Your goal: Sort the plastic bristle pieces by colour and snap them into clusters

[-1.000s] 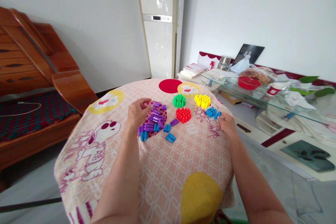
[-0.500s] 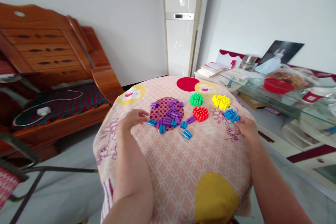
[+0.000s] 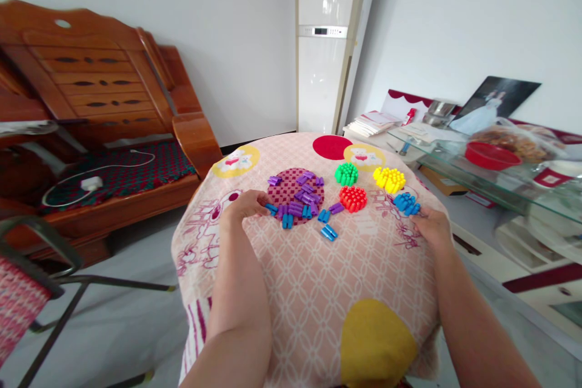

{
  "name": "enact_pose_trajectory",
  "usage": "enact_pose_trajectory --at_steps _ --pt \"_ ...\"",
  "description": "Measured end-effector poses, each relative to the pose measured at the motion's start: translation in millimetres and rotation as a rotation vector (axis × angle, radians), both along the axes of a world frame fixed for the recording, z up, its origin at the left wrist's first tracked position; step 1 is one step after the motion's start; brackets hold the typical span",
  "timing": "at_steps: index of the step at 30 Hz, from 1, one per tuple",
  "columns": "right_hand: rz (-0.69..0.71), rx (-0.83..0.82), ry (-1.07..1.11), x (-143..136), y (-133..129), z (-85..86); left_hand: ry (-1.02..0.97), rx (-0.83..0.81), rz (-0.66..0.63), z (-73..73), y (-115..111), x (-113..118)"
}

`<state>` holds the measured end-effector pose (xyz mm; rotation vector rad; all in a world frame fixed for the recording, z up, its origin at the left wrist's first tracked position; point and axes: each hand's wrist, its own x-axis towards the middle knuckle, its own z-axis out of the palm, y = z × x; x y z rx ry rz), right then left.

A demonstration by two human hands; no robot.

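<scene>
My left hand (image 3: 248, 205) is at the left side of the loose pieces, its fingers closed on the end of a blue plastic building piece (image 3: 271, 209) shaped like two joined tubes. Several purple pieces (image 3: 307, 199) and a few more blue ones, such as this blue piece (image 3: 329, 232), lie scattered beside it. On the right, my right hand (image 3: 431, 225) pinches the near edge of a standing blue cluster (image 3: 404, 203); its fingertips are partly hidden. Close by stand a yellow cluster (image 3: 389, 179), a red cluster (image 3: 353, 199) and a green cluster (image 3: 346, 174) of similar pieces.
A patterned pink cloth (image 3: 300, 291) covers the round table. To the right is a glass-topped cabinet (image 3: 436, 148) with papers, a red bowl (image 3: 492, 156) and a photo. A wooden bench (image 3: 104, 109) stands left, a metal-framed chair (image 3: 59, 273) nearer, and a tall white appliance (image 3: 321, 79) behind.
My left hand has moved right and closed its fingers on the blue piece beside it. My right hand stays at the blue cluster. The whole view has shifted slightly.
</scene>
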<state>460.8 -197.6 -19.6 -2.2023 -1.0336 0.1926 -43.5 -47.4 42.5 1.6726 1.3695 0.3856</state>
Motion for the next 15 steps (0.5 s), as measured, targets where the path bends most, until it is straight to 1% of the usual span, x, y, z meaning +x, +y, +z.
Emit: enact_pose_trajectory --at_steps 3,6,9,11,15 --pt "-0.026 -0.059 -0.007 -1.6 0.3 1.2 -0.010 0.002 -0.001 -2.1 2.7 -1.7" --pt "-0.038 -0.054 -0.051 -3.8 0.7 2.1 -0.021 0.014 -0.015 -3.7 5.0 -3.8" --pt "-0.034 0.003 -0.096 -5.7 0.1 1.7 -0.026 0.030 -0.042 -5.9 5.9 -4.3" --pt "-0.039 0.050 -0.073 -7.6 -2.1 1.3 -0.021 0.035 -0.046 -7.3 5.4 -4.4" --pt "-0.169 0.187 0.032 -18.3 -12.8 3.9 -0.039 0.025 0.007 -5.3 1.7 -7.0"
